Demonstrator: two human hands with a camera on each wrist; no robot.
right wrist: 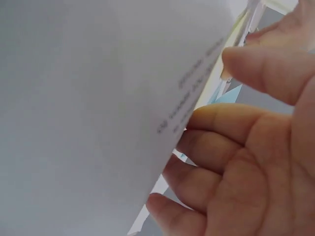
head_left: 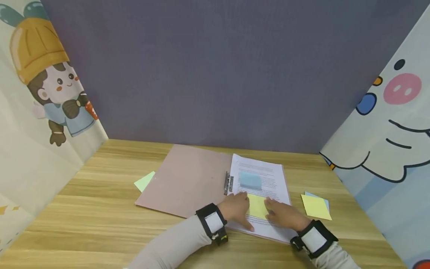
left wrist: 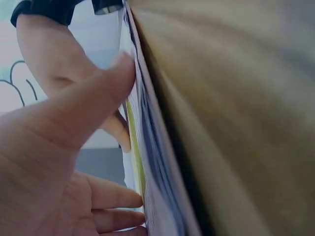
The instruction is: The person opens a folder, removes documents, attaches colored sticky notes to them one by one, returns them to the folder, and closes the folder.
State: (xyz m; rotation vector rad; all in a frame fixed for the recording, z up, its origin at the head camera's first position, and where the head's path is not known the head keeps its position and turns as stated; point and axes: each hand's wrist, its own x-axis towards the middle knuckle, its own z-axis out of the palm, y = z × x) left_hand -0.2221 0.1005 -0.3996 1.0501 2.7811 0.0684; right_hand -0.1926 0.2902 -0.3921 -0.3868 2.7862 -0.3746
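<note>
A yellow sticky note (head_left: pixel 256 210) lies across the middle of a printed sheet (head_left: pixel 275 179) in an opened pink folder (head_left: pixel 191 177). My left hand (head_left: pixel 235 208) rests on the note's left edge, thumb spread toward the lower page. On its right edge press the fingers of my right hand (head_left: pixel 285 214). Just above is a blue sticky note (head_left: pixel 250 180), its lower edge slightly raised. The left wrist view shows straight left fingers (left wrist: pixel 115 194) touching the paper. In the right wrist view, fingertips of the right hand (right wrist: pixel 246 157) meet the page, slightly bent.
A metal clip (head_left: pixel 228 183) sits along the folder's spine. To the right lie yellow sticky notes (head_left: pixel 315 207) over a blue one (head_left: pixel 326 204). A pale green note (head_left: pixel 143 181) pokes out from under the folder's left side. Behind the wooden table (head_left: pixel 100 209) rises a grey panel (head_left: pixel 208 74).
</note>
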